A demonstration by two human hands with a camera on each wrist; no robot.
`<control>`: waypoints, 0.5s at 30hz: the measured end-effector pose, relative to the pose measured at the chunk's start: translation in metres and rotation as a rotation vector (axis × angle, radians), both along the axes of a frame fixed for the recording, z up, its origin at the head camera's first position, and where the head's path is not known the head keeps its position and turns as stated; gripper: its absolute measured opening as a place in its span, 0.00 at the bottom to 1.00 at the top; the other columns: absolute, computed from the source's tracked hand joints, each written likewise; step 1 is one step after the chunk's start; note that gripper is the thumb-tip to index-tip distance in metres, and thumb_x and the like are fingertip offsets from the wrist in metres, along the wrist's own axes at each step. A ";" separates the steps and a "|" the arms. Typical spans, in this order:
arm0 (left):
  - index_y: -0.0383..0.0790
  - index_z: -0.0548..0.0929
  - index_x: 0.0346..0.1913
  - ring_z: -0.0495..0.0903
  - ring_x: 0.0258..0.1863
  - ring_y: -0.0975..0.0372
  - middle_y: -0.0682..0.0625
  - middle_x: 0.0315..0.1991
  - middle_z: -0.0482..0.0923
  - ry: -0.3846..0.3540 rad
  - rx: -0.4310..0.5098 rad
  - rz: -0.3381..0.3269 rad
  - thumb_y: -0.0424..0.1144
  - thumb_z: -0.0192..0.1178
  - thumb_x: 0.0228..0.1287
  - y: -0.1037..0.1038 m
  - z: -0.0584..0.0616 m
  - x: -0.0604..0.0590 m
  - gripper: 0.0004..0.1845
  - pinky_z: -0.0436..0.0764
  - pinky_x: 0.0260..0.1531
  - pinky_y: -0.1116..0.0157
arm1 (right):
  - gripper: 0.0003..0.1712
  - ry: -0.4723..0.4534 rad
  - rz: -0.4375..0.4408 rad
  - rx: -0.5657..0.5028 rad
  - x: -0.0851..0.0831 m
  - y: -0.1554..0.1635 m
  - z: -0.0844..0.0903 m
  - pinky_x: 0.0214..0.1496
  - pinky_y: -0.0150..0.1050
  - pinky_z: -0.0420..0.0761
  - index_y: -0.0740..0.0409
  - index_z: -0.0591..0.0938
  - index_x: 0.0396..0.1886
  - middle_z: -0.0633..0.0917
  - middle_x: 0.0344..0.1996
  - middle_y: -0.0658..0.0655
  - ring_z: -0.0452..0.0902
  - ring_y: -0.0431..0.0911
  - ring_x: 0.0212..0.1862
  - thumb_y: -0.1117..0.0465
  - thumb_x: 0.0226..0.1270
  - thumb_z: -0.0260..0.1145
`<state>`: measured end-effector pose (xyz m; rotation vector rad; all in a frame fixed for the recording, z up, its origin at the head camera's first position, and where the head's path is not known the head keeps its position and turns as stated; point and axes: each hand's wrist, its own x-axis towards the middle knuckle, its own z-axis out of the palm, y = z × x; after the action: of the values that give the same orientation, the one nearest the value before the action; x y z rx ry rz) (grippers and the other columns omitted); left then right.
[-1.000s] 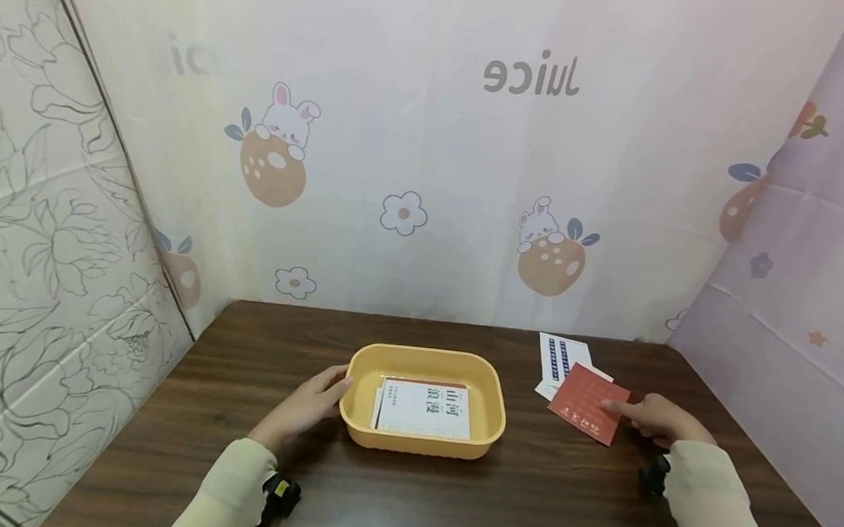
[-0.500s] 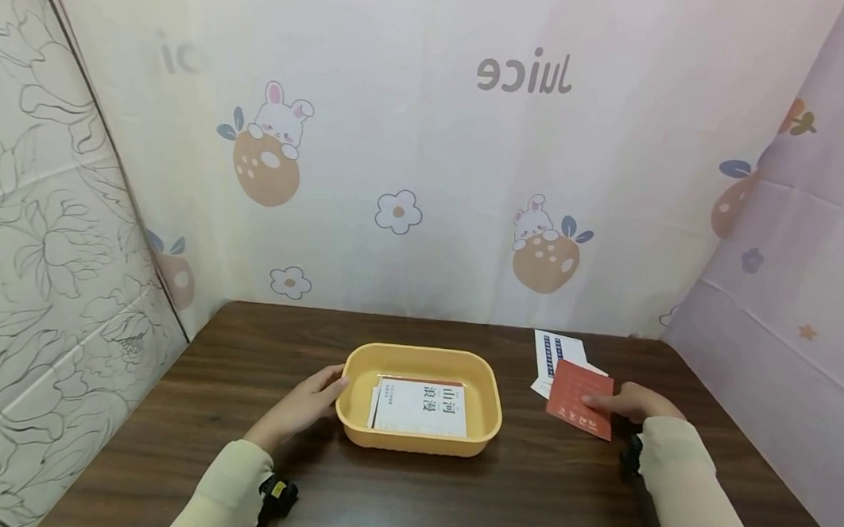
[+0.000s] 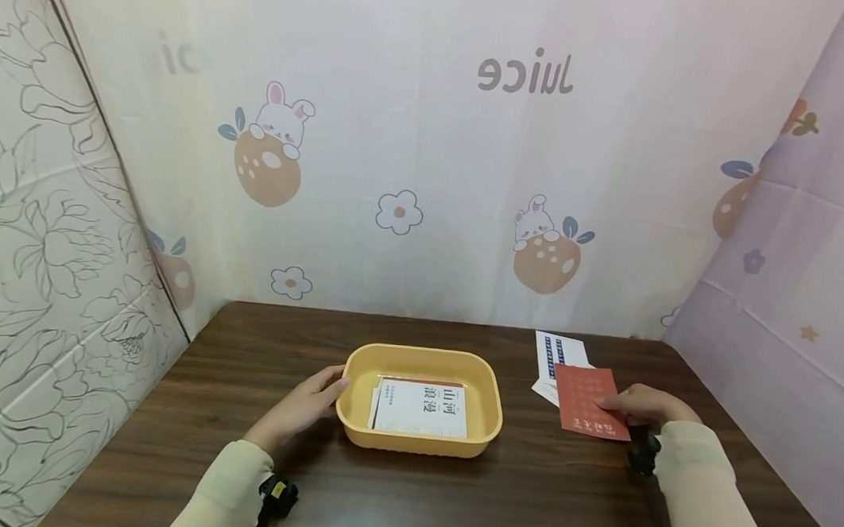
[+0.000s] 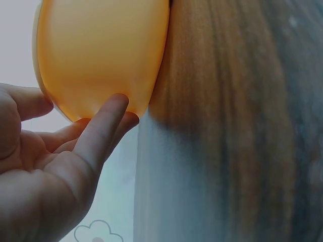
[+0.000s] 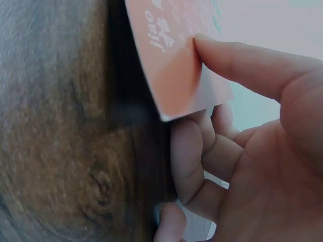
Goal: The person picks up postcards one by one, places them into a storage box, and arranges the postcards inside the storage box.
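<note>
Bench (image 3: 525,492) is carrying a yellow tray (image 3: 356,427), which the left hand (image 3: 307,405) is steadying, straight fingers (image 4: 103,128) touching its outer wall. Inside, a white card (image 3: 420,408) is lying flat. Right hand (image 3: 644,406) is pinching the red card (image 3: 590,401), now lifted off the white leaflet (image 3: 556,358) and tilting flatter than half a second ago, suggesting pickup is underway.

The red card's (image 3: 591,401) small print was too small to read — its right edge sat under the right hand (image 3: 644,406). It covered part of the white card (image 3: 559,357) behind. The wrist views cut off the yellow tray (image 4: 101,53) — both were blurred.
</note>
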<state>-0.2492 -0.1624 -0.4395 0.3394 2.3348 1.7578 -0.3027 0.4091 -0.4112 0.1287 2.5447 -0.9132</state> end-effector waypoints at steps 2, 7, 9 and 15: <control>0.32 0.63 0.74 0.75 0.61 0.47 0.35 0.66 0.69 0.002 -0.001 0.004 0.47 0.50 0.81 0.000 0.000 0.000 0.29 0.82 0.53 0.53 | 0.22 -0.001 0.006 -0.009 0.000 0.000 0.000 0.30 0.35 0.66 0.57 0.81 0.21 0.73 0.16 0.48 0.66 0.42 0.23 0.50 0.73 0.58; 0.33 0.63 0.74 0.75 0.61 0.47 0.35 0.65 0.70 -0.002 -0.004 0.009 0.47 0.50 0.80 0.000 0.000 0.000 0.29 0.82 0.53 0.53 | 0.21 -0.008 0.011 -0.058 0.001 -0.001 -0.001 0.28 0.34 0.65 0.58 0.83 0.23 0.73 0.15 0.48 0.64 0.41 0.21 0.52 0.73 0.58; 0.32 0.63 0.74 0.75 0.61 0.48 0.35 0.65 0.71 -0.005 -0.004 0.009 0.47 0.50 0.80 -0.001 0.000 0.000 0.29 0.82 0.53 0.53 | 0.20 -0.005 0.009 -0.085 0.003 -0.001 0.000 0.30 0.35 0.67 0.57 0.82 0.23 0.74 0.16 0.48 0.66 0.42 0.22 0.54 0.74 0.57; 0.32 0.63 0.74 0.76 0.60 0.48 0.36 0.65 0.71 -0.002 0.001 0.007 0.44 0.49 0.81 0.000 -0.002 0.000 0.27 0.82 0.53 0.53 | 0.19 -0.006 -0.029 -0.139 0.004 0.004 -0.001 0.40 0.46 0.74 0.62 0.80 0.30 0.81 0.29 0.53 0.75 0.49 0.35 0.60 0.78 0.49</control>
<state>-0.2497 -0.1625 -0.4411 0.3300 2.3364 1.7617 -0.2982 0.4128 -0.4117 0.1266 2.4704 -1.0952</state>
